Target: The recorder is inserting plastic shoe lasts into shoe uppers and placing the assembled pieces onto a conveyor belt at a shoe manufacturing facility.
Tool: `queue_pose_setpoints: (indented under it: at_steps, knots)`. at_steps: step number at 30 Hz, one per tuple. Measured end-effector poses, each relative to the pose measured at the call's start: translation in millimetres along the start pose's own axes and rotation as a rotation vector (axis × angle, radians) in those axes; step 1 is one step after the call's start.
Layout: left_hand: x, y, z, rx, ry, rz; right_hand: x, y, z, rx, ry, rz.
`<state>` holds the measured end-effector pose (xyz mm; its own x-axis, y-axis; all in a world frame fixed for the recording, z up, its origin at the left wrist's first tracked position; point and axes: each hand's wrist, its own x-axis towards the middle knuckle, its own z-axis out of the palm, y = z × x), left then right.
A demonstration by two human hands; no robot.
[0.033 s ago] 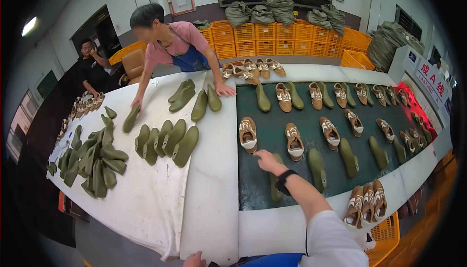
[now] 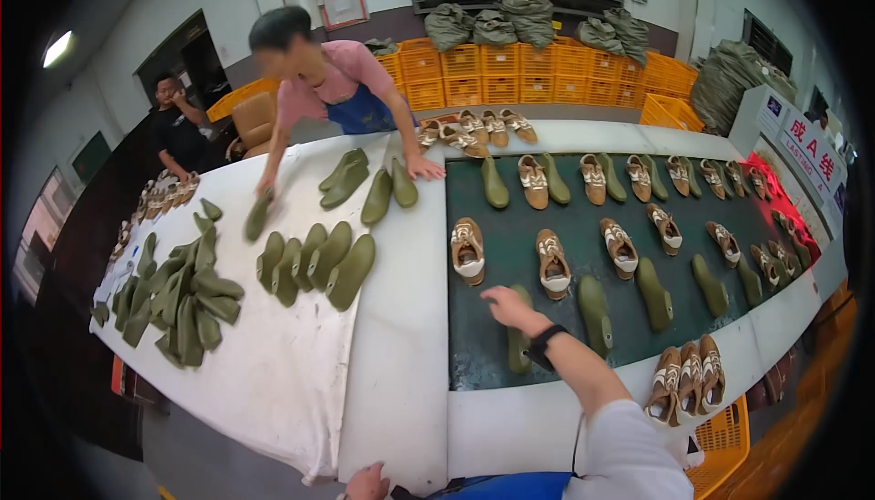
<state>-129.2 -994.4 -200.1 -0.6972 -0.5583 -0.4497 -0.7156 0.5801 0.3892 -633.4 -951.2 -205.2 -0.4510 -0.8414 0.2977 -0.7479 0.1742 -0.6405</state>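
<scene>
My right hand [image 2: 513, 309], with a black band [image 2: 544, 345] on its wrist, reaches over the green belt. Its fingers are stretched out with nothing in them. Beneath it lies a green shoe last [image 2: 519, 354], partly covered by the hand. Just beyond the fingertips stands a brown and white sneaker [image 2: 468, 252]; a second sneaker [image 2: 552, 265] is to its right. At the bottom edge my left hand [image 2: 366, 482] rests by the white table's near edge, fingers loosely apart and no object visible in it.
Across the table a co-worker's hand [image 2: 264, 197] grips a green last [image 2: 257, 217]. A heap of lasts [image 2: 187, 295] lies at left, a row of lasts [image 2: 314, 263] nearer the middle. Three sneakers [image 2: 685, 381] stand at front right above an orange crate [image 2: 720, 445]. Stacked crates [image 2: 519, 72] line the back.
My right hand has shifted slightly to the right and nearer, off the sneaker's heel. My left hand has moved a little further into view. The co-worker's last has moved slightly right.
</scene>
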Motion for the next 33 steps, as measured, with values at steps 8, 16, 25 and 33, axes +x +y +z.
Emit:
queue_pose_setpoints:
  at_steps: [8,16,25,33]
  knots:
    - [17.4,94.0,-30.6,0.106,0.153,0.356,-247.3,-24.2,-28.9,-0.362,-0.287,0.125]
    - [-56.4,53.4,9.4,0.066,0.025,0.104,-272.5,-46.5,-13.2,-0.433,-0.394,0.198]
    - [-112.4,-66.1,28.0,-0.074,-0.01,-0.245,-241.1,-80.7,-4.0,-0.484,-0.559,0.315]
    - [-99.9,-226.6,-22.3,-0.096,0.097,-0.124,-198.8,-210.1,91.9,-0.592,-0.759,0.428]
